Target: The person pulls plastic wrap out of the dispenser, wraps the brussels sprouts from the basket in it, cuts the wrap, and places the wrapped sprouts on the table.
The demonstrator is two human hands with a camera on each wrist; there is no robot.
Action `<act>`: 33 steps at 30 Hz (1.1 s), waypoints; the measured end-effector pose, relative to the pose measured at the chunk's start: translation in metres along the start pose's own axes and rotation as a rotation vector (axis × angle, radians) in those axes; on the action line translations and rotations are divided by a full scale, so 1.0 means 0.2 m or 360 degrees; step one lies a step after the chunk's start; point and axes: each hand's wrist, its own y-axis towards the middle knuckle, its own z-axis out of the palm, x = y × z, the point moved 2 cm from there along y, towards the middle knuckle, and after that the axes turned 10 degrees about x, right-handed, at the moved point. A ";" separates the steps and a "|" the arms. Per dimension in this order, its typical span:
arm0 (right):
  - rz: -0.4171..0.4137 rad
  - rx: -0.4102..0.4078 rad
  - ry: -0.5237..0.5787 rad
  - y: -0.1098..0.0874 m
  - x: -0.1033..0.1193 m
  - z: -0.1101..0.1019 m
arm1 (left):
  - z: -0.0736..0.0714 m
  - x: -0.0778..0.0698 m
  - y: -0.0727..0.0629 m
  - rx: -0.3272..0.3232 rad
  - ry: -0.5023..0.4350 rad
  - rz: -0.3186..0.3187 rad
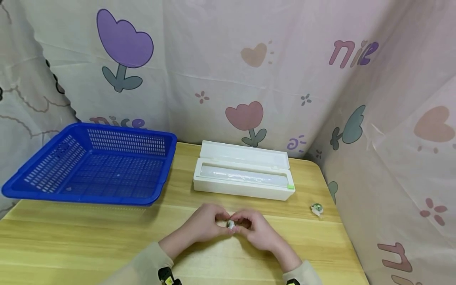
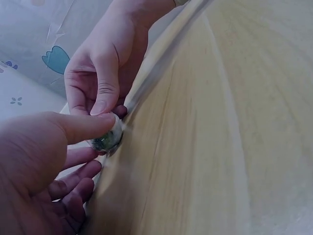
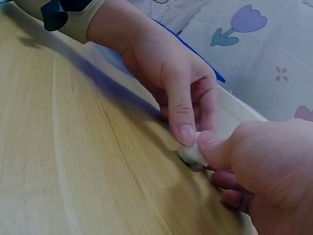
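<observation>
Both hands meet low in the middle of the head view, over the wooden table. Between them is a small round green-and-white film-wrapped piece (image 1: 230, 224), glossy and dark green below in the left wrist view. My left hand (image 1: 208, 223) pinches it from the left, thumb along its near side. From the other side my right hand (image 1: 257, 229) pinches the whitish end of the wrap, its thumb tip close to the left thumb. The fingers cover much of the piece. A similar green wrapped piece (image 1: 316, 209) with a clear twisted end lies by the table's right edge.
Behind the hands stands a white cling film box (image 1: 242, 188), lid up, with a film roll (image 1: 246, 175) inside and a green tab at its right end. A large blue plastic basket (image 1: 107, 198) is at the back left. Patterned curtains (image 1: 199, 47) enclose the table (image 1: 89, 241).
</observation>
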 end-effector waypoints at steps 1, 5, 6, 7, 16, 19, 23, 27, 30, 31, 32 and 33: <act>-0.0005 0.0006 0.0025 0.00 0.00 0.00 | 0.00 0.00 0.00 0.0011 0.0002 -0.0005; -0.0009 -0.0001 0.0113 -0.01 0.00 0.00 | 0.00 -0.01 -0.01 0.0036 -0.0015 0.0016; -0.0010 -0.0010 0.0131 -0.01 0.00 -0.01 | 0.00 -0.01 -0.01 0.0033 -0.0021 0.0031; -0.0016 -0.0020 0.0150 -0.01 0.00 -0.01 | 0.00 -0.01 -0.01 0.0029 -0.0024 0.0041; -0.0055 -0.0013 0.0240 -0.01 -0.02 -0.01 | 0.00 -0.03 0.00 -0.0081 -0.0004 0.0134; -0.0031 -0.0005 0.0254 -0.01 -0.01 -0.01 | 0.00 -0.04 0.00 -0.0125 -0.0009 0.0153; -0.0028 -0.0023 0.0259 -0.02 0.00 -0.01 | 0.01 -0.05 -0.01 -0.0168 -0.0006 0.0166; -0.0024 -0.0104 0.0260 -0.05 -0.01 -0.02 | 0.01 -0.05 -0.01 -0.0173 0.0014 0.0134; -0.0013 -0.0170 0.0254 -0.09 -0.02 -0.04 | 0.01 -0.05 -0.02 -0.0169 0.0032 0.0127; -0.0007 -0.0191 0.0245 -0.10 -0.02 -0.05 | 0.01 -0.05 -0.02 -0.0169 0.0037 0.0132; 0.0000 -0.0213 0.0233 -0.11 -0.03 -0.06 | 0.01 -0.05 -0.02 -0.0170 0.0043 0.0143; 0.0010 -0.0237 0.0216 -0.13 -0.03 -0.07 | 0.01 -0.05 -0.02 -0.0173 0.0047 0.0155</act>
